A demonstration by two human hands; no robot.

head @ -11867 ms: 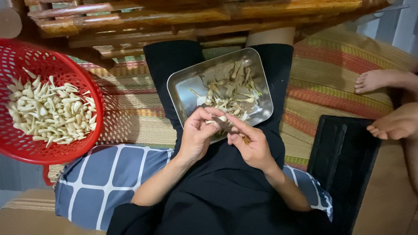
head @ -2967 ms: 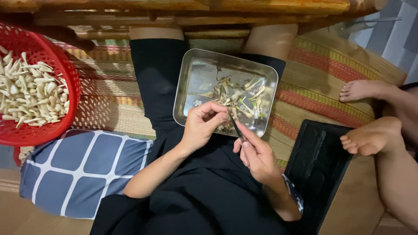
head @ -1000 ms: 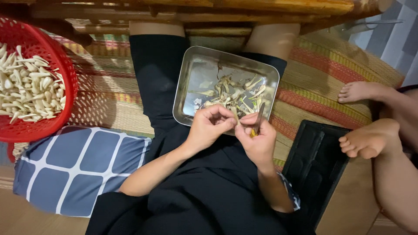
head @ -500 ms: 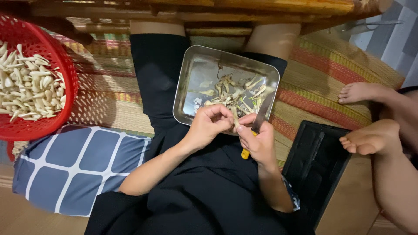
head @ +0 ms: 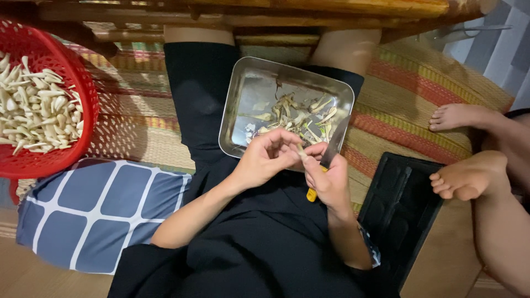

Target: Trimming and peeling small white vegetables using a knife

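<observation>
Floor-level setup: a striped woven mat (head: pixel 419 94) is spread under a low wooden bench (head: pixel 276 14), and a metal tray (head: pixel 243 99) is rested on the lap of the seated person in black.

A small pale piece (head: pixel 301 150) is pinched between both hands just over the near rim of the tray. It is held by the fingertips of the left hand (head: pixel 265 160), which is curled closed around it from the left. The right hand (head: pixel 330 179) is closed on a knife (head: pixel 330 152); the blade is angled up toward the tray's right edge, the yellow handle end is seen sticking out below the fist. The piece is touched by the right thumb, with the blade just beside it; exact contact of blade and piece cannot be told.

Peelings and scraps (head: pixel 298 116) are piled in the tray's middle and right part.

Further out: a red mesh basket (head: pixel 83 138) filled with pale peeled pieces (head: pixel 36 116) is set well to the left. A blue grid-patterned cushion (head: pixel 105 209) lies below it. A black tray (head: pixel 403 204) is placed on the right, with another person's bare feet (head: pixel 469 176) next to it.
</observation>
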